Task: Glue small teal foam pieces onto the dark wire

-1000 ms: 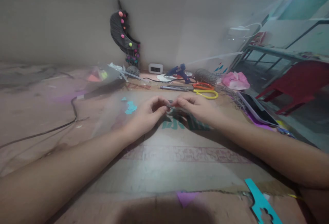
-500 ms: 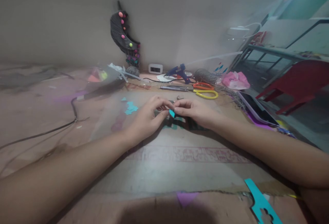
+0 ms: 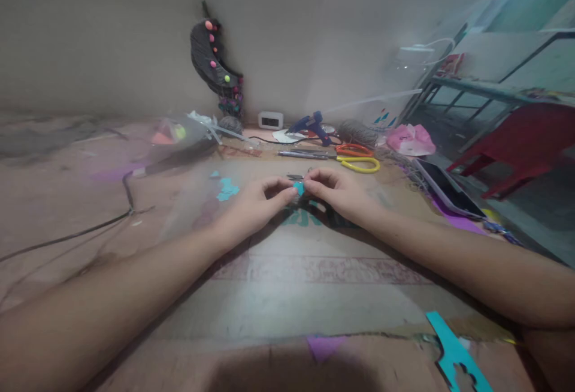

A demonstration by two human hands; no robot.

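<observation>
Both my hands meet over a flattened cardboard sheet (image 3: 287, 296) on the floor. My left hand (image 3: 256, 206) and my right hand (image 3: 339, 193) each pinch a small teal paper piece (image 3: 299, 188) between thumb and fingertips. The fingers of both hands are curled closed around it. A small dark metal bit lies just beyond the fingertips, too small to name.
Yellow-handled scissors (image 3: 359, 164) and orange-handled scissors (image 3: 353, 150) lie behind my hands, with a blue glue gun (image 3: 309, 124) and a grey yarn ball (image 3: 357, 132). Teal scraps (image 3: 227, 188) lie left, a teal offcut (image 3: 453, 353) near right. A tablet (image 3: 442, 189), pink bag (image 3: 411, 139), black cable (image 3: 128, 191).
The teal piece, hidden a second ago, now shows between my fingertips. Both hands have shifted slightly away from me and closer together.
</observation>
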